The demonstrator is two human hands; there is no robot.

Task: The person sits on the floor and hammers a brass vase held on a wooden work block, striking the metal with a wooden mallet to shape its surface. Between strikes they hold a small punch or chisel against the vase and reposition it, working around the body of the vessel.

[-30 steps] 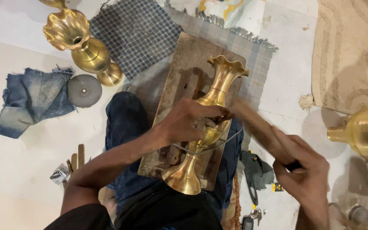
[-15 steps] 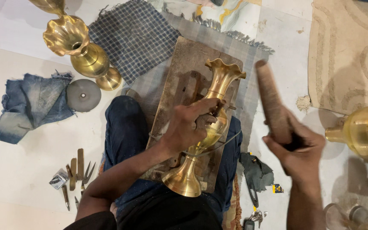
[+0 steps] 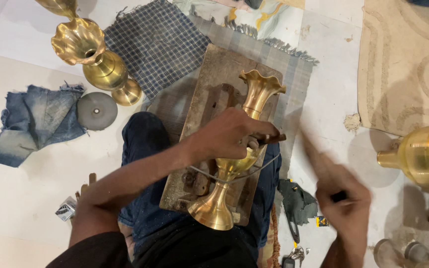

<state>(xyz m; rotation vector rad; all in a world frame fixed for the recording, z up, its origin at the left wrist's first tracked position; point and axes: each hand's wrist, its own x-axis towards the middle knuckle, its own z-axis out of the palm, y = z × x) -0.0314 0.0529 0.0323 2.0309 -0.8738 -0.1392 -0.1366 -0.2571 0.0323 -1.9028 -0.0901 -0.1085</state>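
Brass vase (image 3: 234,164) lies tilted across a worn wooden board (image 3: 209,89), its fluted mouth pointing away from the person and its flared foot down near their lap. The left hand (image 3: 232,135) is clamped over the vase's belly, fingers curled round it and pinning a small dark tool (image 3: 270,139) against the metal. A thin wire (image 3: 244,173) runs across the vase just below that hand.

The right hand (image 3: 343,198) is off to the side, apart from the vase, clenched round a wooden stick (image 3: 319,154) that is smeared with motion blur, so its exact shape is hard to tell.

The board rests on a grey fringed mat (image 3: 294,74), with the person's blue-trousered legs (image 3: 145,144) beside and under it. A checked cloth (image 3: 157,42) lies beyond the board. Left of it stands a second vase (image 3: 93,57) with a ruffled rim, and near that sit a grey disc (image 3: 97,110) and a crumpled denim rag (image 3: 35,121). At the right edge, a large brass vessel (image 3: 423,156) lies on the floor, well apart from the hands. A dark rag (image 3: 299,201) and keys (image 3: 296,255) lie on the floor below the right hand.
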